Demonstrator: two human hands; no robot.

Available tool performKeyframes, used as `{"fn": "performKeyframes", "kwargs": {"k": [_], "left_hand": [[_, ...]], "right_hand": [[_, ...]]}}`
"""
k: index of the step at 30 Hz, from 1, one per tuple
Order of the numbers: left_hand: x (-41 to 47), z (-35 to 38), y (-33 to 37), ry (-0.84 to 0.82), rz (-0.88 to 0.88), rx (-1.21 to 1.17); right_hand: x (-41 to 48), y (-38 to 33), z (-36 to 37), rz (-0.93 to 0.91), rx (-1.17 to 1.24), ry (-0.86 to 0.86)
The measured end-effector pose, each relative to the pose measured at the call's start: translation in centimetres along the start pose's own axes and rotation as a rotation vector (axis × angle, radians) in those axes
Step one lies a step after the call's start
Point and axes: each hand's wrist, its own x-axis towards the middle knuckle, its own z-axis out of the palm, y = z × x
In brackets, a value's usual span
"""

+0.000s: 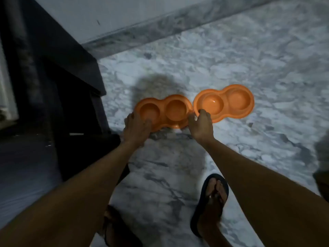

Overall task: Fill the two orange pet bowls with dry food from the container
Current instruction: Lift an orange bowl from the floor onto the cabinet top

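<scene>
Two orange double-well bowls [162,111] [224,102] (both empty); left hand [137,127] and right hand [202,124] grip their near rims.

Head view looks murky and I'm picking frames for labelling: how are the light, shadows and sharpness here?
Head view: dim overall, light falling on the marble floor at right; dark furniture at left nearly black; a soft shadow behind the left bowl; a small glint in the right bowl; edges smeared by blur and wide-angle stretch; both hands soft.
</scene>
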Motion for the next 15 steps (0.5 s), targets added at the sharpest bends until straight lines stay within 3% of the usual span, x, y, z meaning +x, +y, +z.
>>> {"fn": "performKeyframes", "kwargs": {"k": [8,15], "left_hand": [[8.5,8.3,-4.1,0.175,-0.427,-0.358],[10.2,8.7,-4.8,0.253,-0.459,-0.455]], "right_hand": [[8.7,4.9,8.2,0.364,0.208,0.050],[9.7,5.7,9.2,0.379,0.275,0.146]]}}
